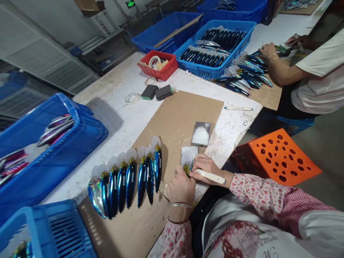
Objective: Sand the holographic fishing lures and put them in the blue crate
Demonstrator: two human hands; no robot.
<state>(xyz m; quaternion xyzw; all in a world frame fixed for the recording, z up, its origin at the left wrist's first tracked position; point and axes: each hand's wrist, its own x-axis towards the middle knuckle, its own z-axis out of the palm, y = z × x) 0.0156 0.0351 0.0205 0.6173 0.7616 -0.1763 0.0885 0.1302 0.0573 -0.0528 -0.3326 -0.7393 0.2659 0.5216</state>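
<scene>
On the white-topped table [129, 120], glossy blue-black fish-shaped lures [130, 182] lie in a row left of both hands, nearer the left. The left hand [181, 190] is closed round a yellow-headed lure [186, 168], its body mostly hidden, its translucent round lip pointing away from the person; the right hand [206, 166] grips a slim white-handled tool [211, 176] beside that head.

There are two black blocks [149, 92] and one red bin [163, 73].
</scene>
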